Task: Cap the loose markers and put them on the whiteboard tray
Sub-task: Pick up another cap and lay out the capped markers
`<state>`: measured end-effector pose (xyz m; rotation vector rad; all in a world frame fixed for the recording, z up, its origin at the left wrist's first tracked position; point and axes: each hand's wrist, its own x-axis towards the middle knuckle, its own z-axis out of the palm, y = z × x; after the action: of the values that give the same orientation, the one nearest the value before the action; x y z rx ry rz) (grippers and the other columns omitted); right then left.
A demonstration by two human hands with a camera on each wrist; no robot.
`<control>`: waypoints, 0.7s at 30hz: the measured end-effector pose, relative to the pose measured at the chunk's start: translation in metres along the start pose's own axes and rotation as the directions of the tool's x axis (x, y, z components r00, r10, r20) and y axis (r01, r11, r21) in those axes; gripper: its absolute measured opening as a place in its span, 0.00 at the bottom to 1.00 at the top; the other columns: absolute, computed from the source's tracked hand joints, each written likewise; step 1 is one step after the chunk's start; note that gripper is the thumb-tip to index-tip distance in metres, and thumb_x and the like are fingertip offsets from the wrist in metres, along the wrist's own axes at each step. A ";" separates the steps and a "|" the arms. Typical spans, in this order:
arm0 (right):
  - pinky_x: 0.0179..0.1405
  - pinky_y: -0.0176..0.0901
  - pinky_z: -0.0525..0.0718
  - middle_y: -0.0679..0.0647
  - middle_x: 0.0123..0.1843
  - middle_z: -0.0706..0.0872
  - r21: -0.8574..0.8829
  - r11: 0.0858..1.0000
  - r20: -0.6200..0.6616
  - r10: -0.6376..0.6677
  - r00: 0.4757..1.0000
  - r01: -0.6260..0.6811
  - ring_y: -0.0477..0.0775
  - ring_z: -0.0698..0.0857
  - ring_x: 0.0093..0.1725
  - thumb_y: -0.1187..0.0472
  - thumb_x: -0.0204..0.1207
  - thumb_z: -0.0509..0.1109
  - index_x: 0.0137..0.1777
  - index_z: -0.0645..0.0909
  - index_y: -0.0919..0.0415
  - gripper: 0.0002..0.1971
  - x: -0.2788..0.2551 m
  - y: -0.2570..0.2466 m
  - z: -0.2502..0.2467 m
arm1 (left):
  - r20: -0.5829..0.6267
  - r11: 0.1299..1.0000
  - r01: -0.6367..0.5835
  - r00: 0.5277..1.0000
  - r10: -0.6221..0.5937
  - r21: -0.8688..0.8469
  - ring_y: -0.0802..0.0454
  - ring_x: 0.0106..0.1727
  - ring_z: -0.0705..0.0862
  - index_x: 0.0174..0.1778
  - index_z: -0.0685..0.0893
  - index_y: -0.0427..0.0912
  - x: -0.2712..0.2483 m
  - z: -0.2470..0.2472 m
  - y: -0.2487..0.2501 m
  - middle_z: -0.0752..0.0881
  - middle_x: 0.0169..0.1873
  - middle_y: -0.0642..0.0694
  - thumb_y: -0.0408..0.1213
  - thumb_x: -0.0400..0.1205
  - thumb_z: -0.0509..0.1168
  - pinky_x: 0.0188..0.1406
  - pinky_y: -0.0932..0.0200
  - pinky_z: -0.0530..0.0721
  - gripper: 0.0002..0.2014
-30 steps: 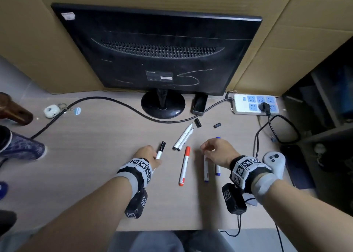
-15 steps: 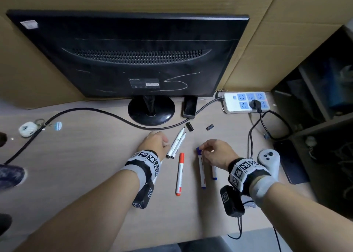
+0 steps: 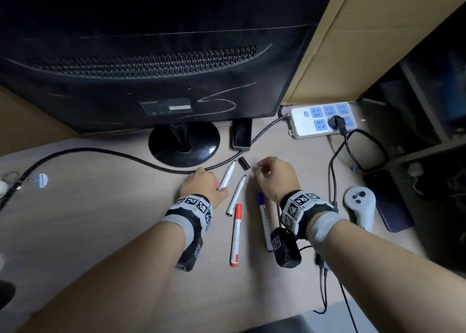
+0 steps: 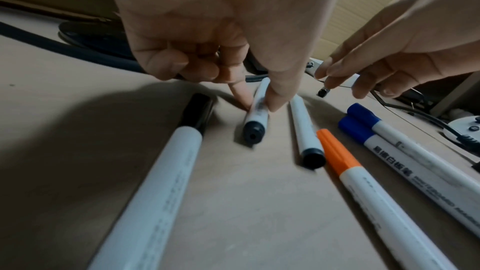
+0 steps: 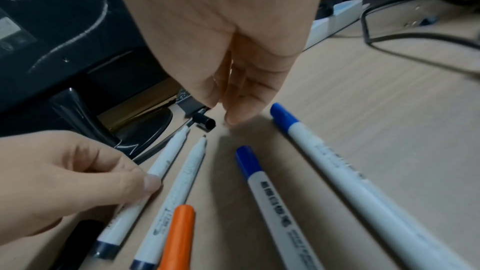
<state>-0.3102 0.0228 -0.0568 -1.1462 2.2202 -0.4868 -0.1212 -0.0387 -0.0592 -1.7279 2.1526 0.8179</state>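
My left hand (image 3: pixel 216 188) pinches an uncapped white marker (image 4: pixel 255 110) between thumb and forefinger, low over the desk. A second uncapped marker (image 3: pixel 236 194) lies just right of it. Past their tips lies a loose black cap (image 3: pixel 244 162). My right hand (image 3: pixel 261 170) hovers beside that cap (image 5: pixel 205 123), fingers pointing down and holding nothing. An orange-capped marker (image 3: pixel 236 234) and two blue-capped markers (image 5: pixel 259 182) lie nearer me. Left of the pinched marker lies a black-capped marker (image 4: pixel 166 171), hidden under my left wrist in the head view.
A black monitor (image 3: pixel 156 55) on a round stand (image 3: pixel 184 143) fills the back of the desk, with a thick cable (image 3: pixel 100 152) running left. A power strip (image 3: pixel 322 120), looped cords, a white controller (image 3: pixel 359 206) and a dark phone sit to the right.
My left hand let go of the black-capped marker and moved forward onto the uncapped one. My right hand left the blue markers and moved toward the black cap. The head camera came closer.
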 end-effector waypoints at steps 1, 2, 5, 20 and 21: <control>0.63 0.49 0.87 0.57 0.54 0.94 0.008 1.000 -0.005 0.003 1.000 -0.003 0.59 0.91 0.57 0.58 0.80 0.72 0.58 0.90 0.58 0.10 0.003 -0.004 0.003 | 0.001 1.000 0.000 1.000 0.000 -0.018 0.44 0.60 0.84 0.40 0.91 0.48 0.000 -0.002 -0.002 0.81 0.57 0.47 0.54 0.77 0.69 0.56 0.51 0.85 0.13; 0.62 0.51 0.88 0.57 0.52 0.95 0.019 1.000 -0.006 0.000 1.000 0.000 0.60 0.91 0.56 0.57 0.79 0.73 0.56 0.90 0.58 0.10 0.006 -0.008 0.007 | -0.003 0.999 -0.001 1.000 0.001 -0.037 0.44 0.59 0.84 0.40 0.91 0.49 -0.001 -0.004 -0.004 0.82 0.57 0.47 0.54 0.76 0.69 0.57 0.51 0.86 0.13; 0.61 0.54 0.89 0.56 0.50 0.95 0.017 1.000 0.004 -0.012 1.000 0.012 0.60 0.92 0.55 0.56 0.75 0.76 0.54 0.91 0.59 0.11 0.015 -0.017 0.015 | -0.031 0.995 -0.013 0.999 0.010 -0.101 0.45 0.57 0.84 0.41 0.89 0.48 -0.003 -0.009 -0.011 0.82 0.54 0.49 0.54 0.74 0.69 0.54 0.52 0.85 0.13; 0.51 0.36 0.81 0.53 0.50 0.93 -0.004 1.000 0.131 -0.006 0.991 0.007 0.55 0.90 0.52 0.57 0.72 0.78 0.62 0.85 0.58 0.18 0.009 -0.024 0.016 | -0.027 0.963 0.063 0.997 -0.073 -0.261 0.51 0.40 0.88 0.42 0.83 0.52 -0.022 -0.016 -0.028 0.88 0.40 0.55 0.56 0.72 0.70 0.43 0.53 0.90 0.13; 0.49 0.34 0.81 0.52 0.48 0.93 0.023 1.000 0.146 -0.022 0.989 0.019 0.54 0.90 0.50 0.56 0.73 0.78 0.64 0.84 0.57 0.19 0.006 -0.023 0.013 | -0.025 0.963 0.065 0.997 -0.075 -0.262 0.51 0.40 0.89 0.43 0.83 0.51 -0.024 -0.018 -0.028 0.89 0.38 0.54 0.55 0.72 0.70 0.44 0.52 0.91 0.13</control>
<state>-0.2905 0.0045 -0.0563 -1.1569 2.0747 -0.4199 -0.0860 -0.0332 -0.0393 -1.9441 2.0681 1.1021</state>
